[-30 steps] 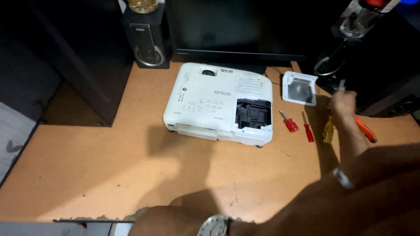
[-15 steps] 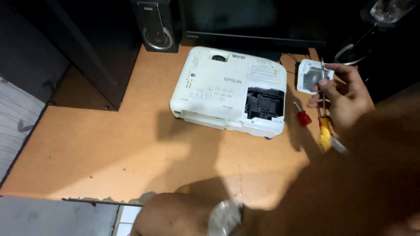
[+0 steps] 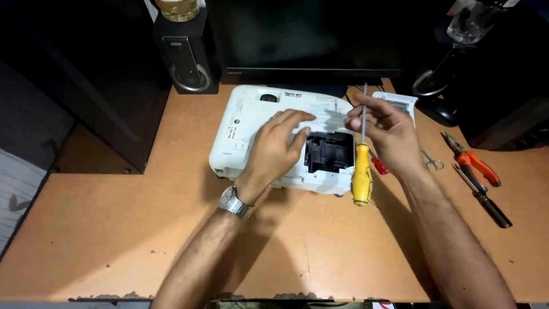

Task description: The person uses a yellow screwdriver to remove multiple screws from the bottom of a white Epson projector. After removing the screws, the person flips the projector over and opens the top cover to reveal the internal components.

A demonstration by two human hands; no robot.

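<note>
Steadying white projector (image 3: 251, 129) with flat, spread left hand (image 3: 276, 150), right hand (image 3: 388, 133) pinching yellow-handled screwdriver (image 3: 362, 166) by its shaft, tip up; probably needs flipping before reaching the open black bay (image 3: 329, 152).

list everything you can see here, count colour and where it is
projector: 1, white, desk centre, black open bay on its right
screwdriver: 1, yellow handle, held by its shaft, handle down
small screwdriver: 1, red, behind right hand
pliers: 1, orange handles, desk right
dark tool: 1, black, below pliers
small metal tool: 1, silver, right of wrist
white cover: 1, behind right hand
speaker: 1, black, back left
monitor: 1, black, back centre
desk: 1, brown
wristwatch: 1, silver, left wrist
left hand: flat on projector
right hand: grip on screwdriver
</note>
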